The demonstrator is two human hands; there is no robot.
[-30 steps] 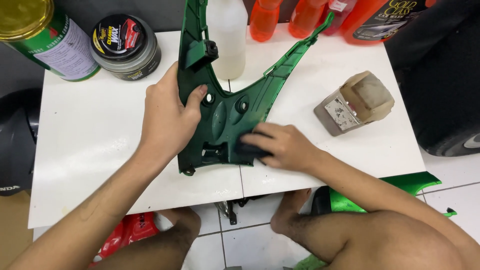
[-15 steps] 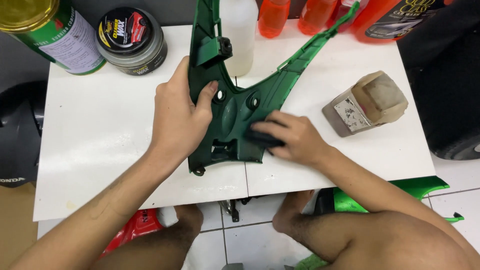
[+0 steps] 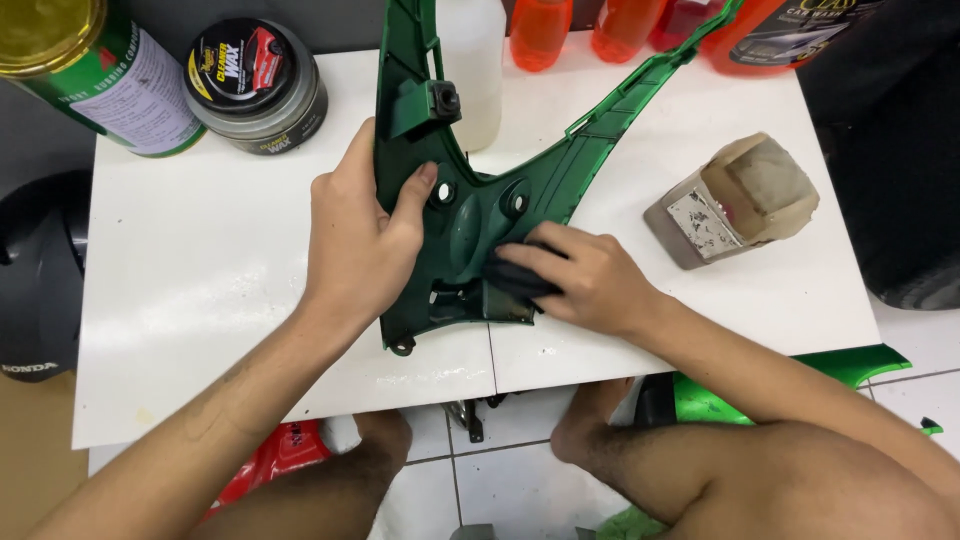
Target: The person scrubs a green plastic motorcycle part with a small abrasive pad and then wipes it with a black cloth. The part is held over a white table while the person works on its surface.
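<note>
At my far left a green can (image 3: pixel 90 75) with a gold lid stands at the back corner of the white table (image 3: pixel 200 300), and a round black tin (image 3: pixel 257 85) sits just beside it. My left hand (image 3: pixel 355 245) comes next, fingers wrapped over the left edge of the green panel (image 3: pixel 470 215), thumb pressed near a round hole in it. The panel lies inner face up at the table's middle, Y-shaped: its stem points toward me, ending near the front edge, and its long axis runs away from me, one arm going straight back, the other slanting back and to the right toward the orange bottles (image 3: pixel 600 25). My right hand (image 3: pixel 590 280) presses a dark pad (image 3: pixel 515 280) onto the panel's lower part, fingers curled over it. Further right a tan block (image 3: pixel 735 200) lies apart.
</note>
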